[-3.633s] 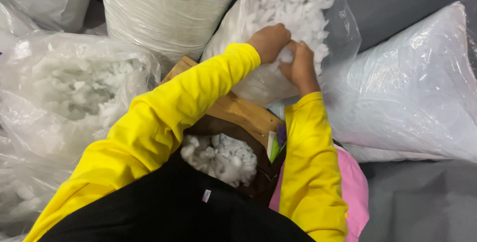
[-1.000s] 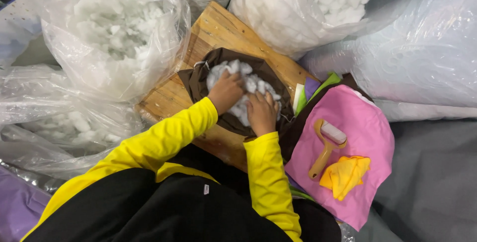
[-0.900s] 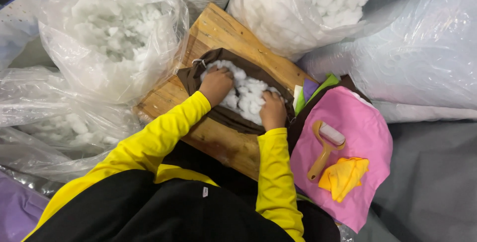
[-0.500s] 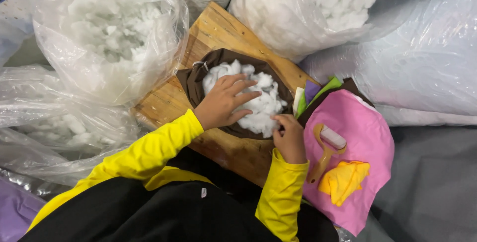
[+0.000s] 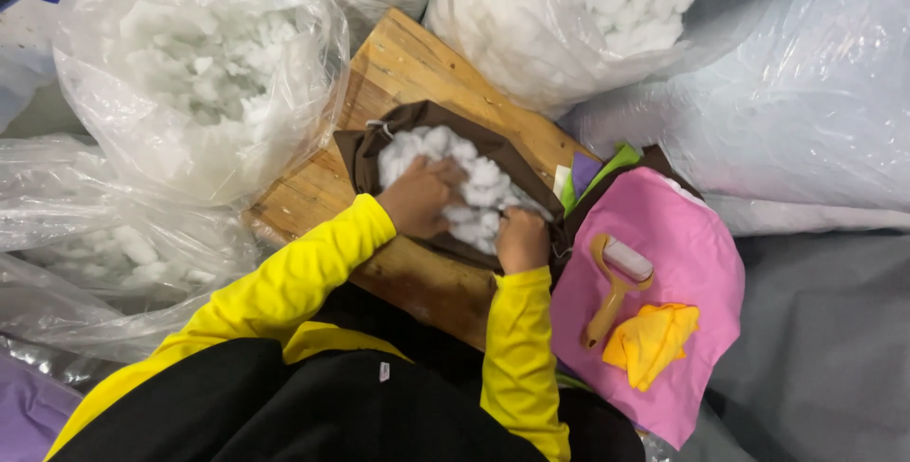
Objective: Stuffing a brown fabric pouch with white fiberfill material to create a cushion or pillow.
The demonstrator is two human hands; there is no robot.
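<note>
We see an evenly lit scene, bright and soft, with light that seems to fall from above and no hard shadows. The clear plastic bags [image 5: 190, 92] catch it in scattered white glints and streaky sheen, strongest on the big bag at the right [image 5: 806, 111], where creases shine pale. The white stuffing [image 5: 455, 178] is near blown out, so its tufts lose detail. Under our yellow sleeves [image 5: 284, 282] a faint shadow lies on the wooden desk [image 5: 408, 59]. The black garment [image 5: 313, 405] at the bottom reads as a flat dark mass. Focus holds well at the centre; our hands [image 5: 422, 199] look slightly soft. The corners are a little smeared and stretched.
</note>
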